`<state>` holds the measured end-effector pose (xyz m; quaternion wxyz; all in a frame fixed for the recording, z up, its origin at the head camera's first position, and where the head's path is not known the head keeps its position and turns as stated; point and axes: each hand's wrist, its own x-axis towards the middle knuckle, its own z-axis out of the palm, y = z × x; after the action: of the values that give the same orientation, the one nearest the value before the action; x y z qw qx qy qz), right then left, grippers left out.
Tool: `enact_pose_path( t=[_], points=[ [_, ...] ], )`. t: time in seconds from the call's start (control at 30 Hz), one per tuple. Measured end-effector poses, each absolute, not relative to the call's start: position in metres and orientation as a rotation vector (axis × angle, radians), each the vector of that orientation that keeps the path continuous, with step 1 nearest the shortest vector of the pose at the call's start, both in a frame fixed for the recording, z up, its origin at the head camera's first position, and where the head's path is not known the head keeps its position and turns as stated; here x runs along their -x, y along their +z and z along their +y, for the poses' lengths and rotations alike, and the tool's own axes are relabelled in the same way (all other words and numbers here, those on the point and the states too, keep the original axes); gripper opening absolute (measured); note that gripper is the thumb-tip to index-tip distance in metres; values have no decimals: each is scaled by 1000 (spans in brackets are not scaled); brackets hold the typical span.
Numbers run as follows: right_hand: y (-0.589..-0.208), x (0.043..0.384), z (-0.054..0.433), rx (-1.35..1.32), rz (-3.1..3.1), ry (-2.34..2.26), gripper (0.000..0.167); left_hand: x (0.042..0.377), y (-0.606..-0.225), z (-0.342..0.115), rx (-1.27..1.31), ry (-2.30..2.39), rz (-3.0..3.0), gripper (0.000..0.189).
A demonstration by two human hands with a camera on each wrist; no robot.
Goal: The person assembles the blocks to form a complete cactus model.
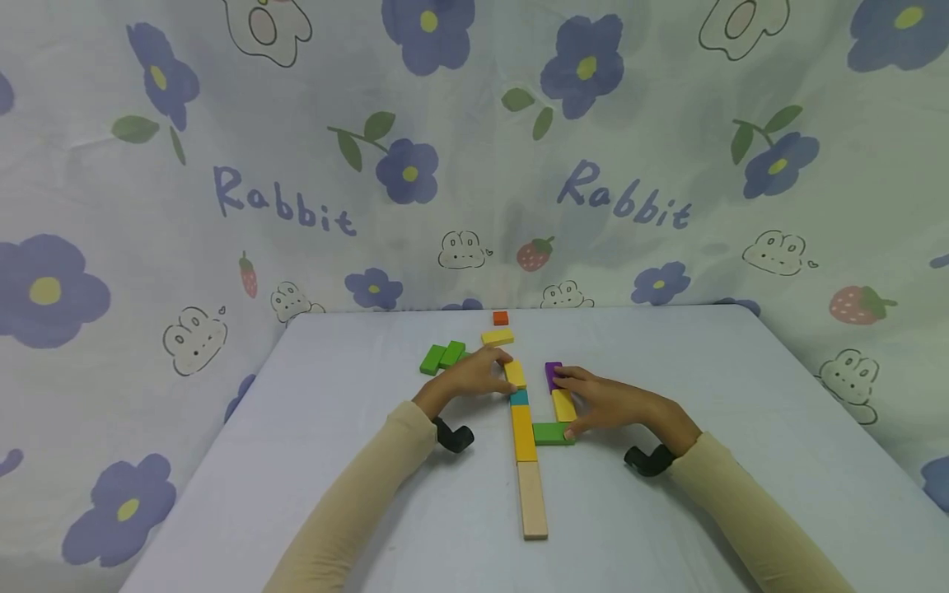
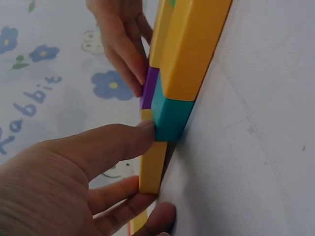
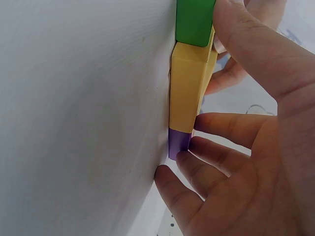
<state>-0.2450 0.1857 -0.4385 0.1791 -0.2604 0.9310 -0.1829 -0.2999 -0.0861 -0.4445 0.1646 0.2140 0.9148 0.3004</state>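
My left hand pinches a yellow block end to end, thumb by the teal block and fingertips at its far end. Below the teal block, an orange-yellow block and a plain wood block continue the line towards me. My right hand spans a side branch, its fingers spread. The thumb touches the green block, which meets the orange-yellow one at a right angle. The fingertips rest at the purple block, and another yellow block lies between green and purple.
Several green blocks lie left of the line, partly behind my left hand. Farther back are a loose yellow block and a red-orange block. A patterned curtain hangs behind the white table.
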Motion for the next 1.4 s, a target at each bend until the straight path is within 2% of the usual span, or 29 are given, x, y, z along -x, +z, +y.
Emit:
enact_pose_path(
  t=[0.77,1.4],
  points=[
    [-440,245,185,704,2637,-529,103,298,-446,-83,-540,879,2598,55],
    [-440,244,185,703,2641,-526,101,296,-449,-80,-503,899,2633,55]
  ],
)
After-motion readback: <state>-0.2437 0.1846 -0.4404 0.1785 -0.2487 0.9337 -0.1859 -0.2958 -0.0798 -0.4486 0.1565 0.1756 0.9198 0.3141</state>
